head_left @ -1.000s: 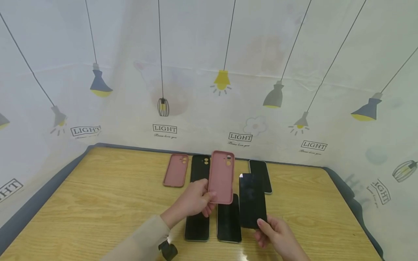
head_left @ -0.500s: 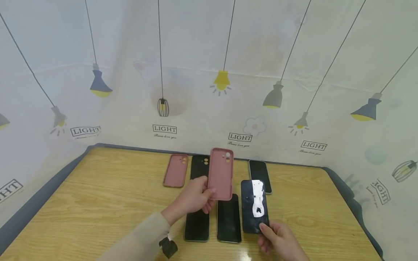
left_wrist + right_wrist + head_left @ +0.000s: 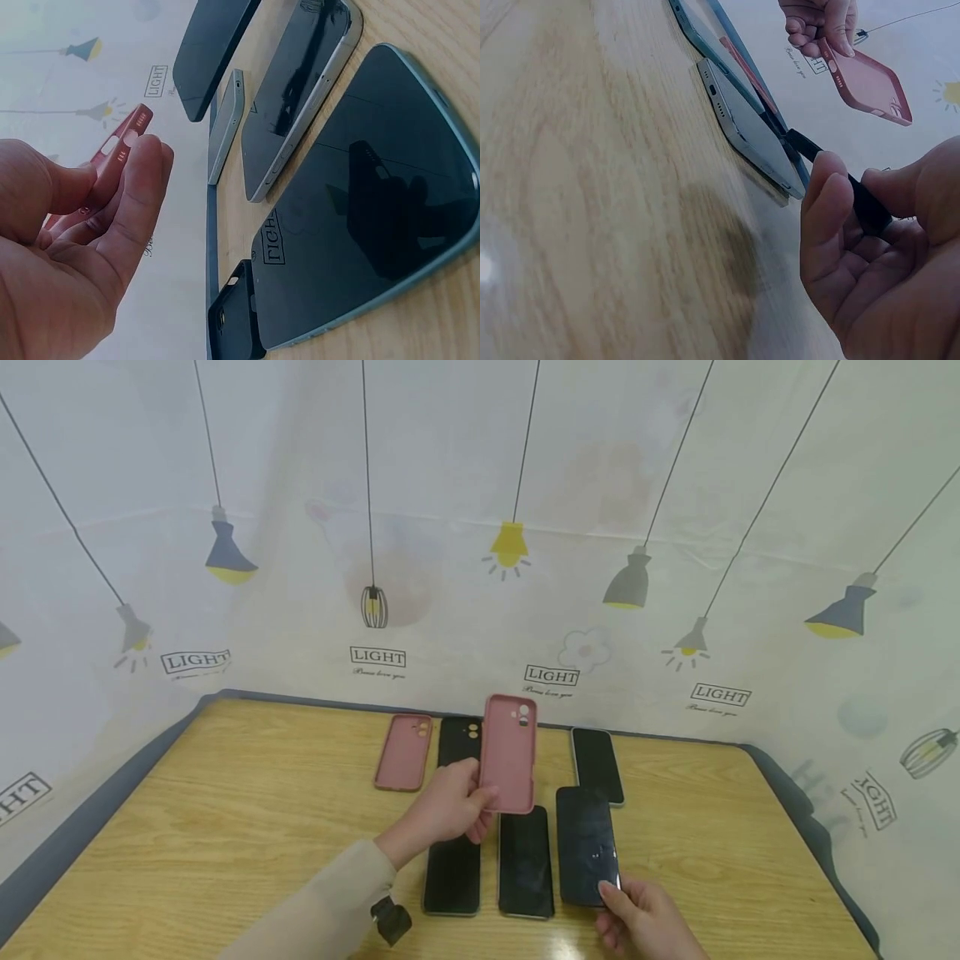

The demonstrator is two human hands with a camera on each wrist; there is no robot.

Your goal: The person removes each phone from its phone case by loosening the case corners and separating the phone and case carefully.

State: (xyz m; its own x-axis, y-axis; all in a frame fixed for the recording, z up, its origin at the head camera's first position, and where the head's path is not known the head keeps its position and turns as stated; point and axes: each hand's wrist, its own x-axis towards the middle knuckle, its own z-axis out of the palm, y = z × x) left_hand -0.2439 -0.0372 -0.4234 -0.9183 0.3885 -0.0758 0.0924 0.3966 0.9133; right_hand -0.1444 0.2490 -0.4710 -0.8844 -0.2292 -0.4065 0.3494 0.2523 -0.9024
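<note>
Table back: left case, middle case, far phone at right.
Table front: left phone before middle case; right phone beside it.
Left hand: held case, between middle case and far phone.
Right hand: held phone, before far phone.

I make it four phones in all, three on the one table and one in a person's right hand. Phone cases come to three: two pink, one of those in the left hand, and one black. That is two hands. On the cloth behind I count nine printed lamps, one only partly in sight, and six boxed LIGHT labels.
</note>
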